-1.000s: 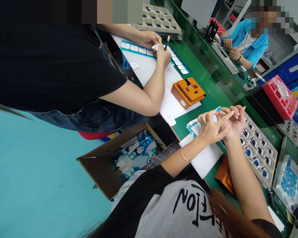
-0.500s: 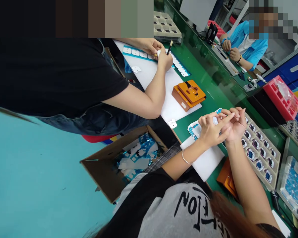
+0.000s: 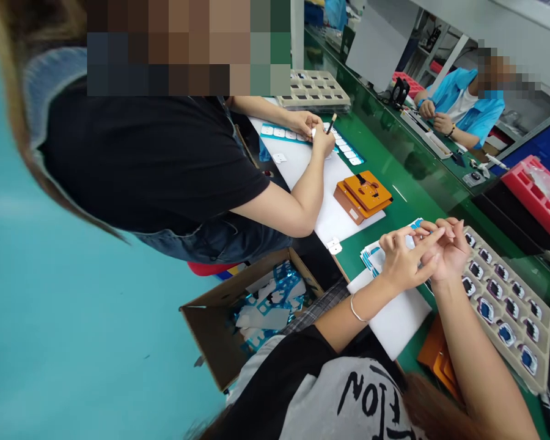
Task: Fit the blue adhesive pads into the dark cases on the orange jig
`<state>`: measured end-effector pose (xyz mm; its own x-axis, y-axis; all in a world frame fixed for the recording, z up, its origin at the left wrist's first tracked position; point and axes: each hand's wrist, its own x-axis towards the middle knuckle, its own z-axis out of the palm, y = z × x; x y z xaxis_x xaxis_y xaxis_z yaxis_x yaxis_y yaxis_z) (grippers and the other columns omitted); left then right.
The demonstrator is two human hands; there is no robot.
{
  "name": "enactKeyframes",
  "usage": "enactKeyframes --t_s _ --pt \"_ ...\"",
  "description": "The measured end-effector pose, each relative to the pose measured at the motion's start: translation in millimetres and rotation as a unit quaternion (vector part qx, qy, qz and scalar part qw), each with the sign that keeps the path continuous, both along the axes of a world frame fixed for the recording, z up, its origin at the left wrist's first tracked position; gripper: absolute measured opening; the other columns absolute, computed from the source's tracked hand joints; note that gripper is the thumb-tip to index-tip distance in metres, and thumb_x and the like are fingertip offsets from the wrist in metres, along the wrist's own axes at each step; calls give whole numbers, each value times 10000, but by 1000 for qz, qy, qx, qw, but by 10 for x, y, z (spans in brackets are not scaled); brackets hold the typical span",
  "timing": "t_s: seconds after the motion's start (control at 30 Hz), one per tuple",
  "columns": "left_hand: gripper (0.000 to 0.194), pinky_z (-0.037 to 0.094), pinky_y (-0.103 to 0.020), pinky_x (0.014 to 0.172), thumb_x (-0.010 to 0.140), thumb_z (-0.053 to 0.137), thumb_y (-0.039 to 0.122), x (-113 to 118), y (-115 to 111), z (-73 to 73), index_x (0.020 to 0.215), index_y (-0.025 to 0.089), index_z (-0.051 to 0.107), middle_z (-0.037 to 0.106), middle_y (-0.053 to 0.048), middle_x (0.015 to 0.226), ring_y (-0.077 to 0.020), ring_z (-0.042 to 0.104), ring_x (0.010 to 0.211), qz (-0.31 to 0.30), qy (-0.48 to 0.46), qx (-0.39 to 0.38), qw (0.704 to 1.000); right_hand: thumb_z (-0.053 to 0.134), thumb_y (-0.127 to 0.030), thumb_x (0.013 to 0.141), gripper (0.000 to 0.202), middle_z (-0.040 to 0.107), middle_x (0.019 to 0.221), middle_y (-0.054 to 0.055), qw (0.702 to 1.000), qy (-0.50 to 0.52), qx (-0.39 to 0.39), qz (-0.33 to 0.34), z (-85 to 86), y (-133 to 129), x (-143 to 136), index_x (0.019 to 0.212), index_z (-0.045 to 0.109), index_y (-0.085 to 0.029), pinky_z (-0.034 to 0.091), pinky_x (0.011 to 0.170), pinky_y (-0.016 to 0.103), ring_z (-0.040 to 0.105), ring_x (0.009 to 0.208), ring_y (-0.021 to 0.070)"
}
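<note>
In front of me, above the bench, my left hand [image 3: 402, 261] and my right hand [image 3: 449, 252] meet. The left index finger reaches across to the right hand's fingers, and its thumb lies by the right palm. My right fingers are bent, palm turned up. Whatever they hold is small and hidden by the fingers. Just behind my left hand lies a stack of white and blue sticker sheets [image 3: 371, 258]. Close to my right hand is a beige tray [image 3: 543, 373] with several dark lens-like parts in its pockets. A white foam sheet [image 3: 401, 318] lies below my left wrist.
A co-worker in black [image 3: 165, 159] works at my left beside an orange fixture [image 3: 364, 194]. Another orange fixture [image 3: 440, 360] sits by my right forearm. A cardboard box [image 3: 201, 330] of scraps stands on the floor. Across the bench is a person in blue [image 3: 483, 116].
The view has shifted, so the scene sits lower and further right. My hands keep nearly the same pose against each other.
</note>
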<state>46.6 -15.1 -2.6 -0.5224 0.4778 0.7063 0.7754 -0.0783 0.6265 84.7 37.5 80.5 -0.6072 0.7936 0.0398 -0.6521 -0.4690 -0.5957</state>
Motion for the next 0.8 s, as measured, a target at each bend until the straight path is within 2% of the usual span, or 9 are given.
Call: enactKeyframes --t_s 0.17,0.4,0.6,0.8 --pt "525 322 -402 920 899 505 611 18 18 -33 1386 423 551 437 -83 1154 -263 409 1092 3 6 -17 1000 897 -208 658 449 459 538 -138 1000 0 12 -3 -40 31 25 728 454 -217 508 583 254 519 545 72" --pt "585 333 -419 915 882 544 555 36 65 -94 1444 403 488 433 -98 1149 -272 406 1064 -4 0 -23 1000 900 -252 647 425 434 541 -122 998 -34 56 -11 -99 70 55 731 484 -226 517 586 293 561 585 100" --pt "515 335 -439 944 929 485 567 46 89 -117 1424 425 507 420 -93 1158 -275 409 1089 -10 5 -9 1000 908 -205 627 405 407 513 -130 1000 -6 27 -14 -80 44 67 736 518 -221 507 580 270 508 538 76" --pt "507 335 -456 982 953 407 622 73 129 -136 1411 437 521 420 -91 1161 -278 423 1127 -31 30 5 999 891 -208 673 377 468 508 -148 1000 22 11 -2 -56 73 51 752 522 -225 502 590 265 508 530 65"
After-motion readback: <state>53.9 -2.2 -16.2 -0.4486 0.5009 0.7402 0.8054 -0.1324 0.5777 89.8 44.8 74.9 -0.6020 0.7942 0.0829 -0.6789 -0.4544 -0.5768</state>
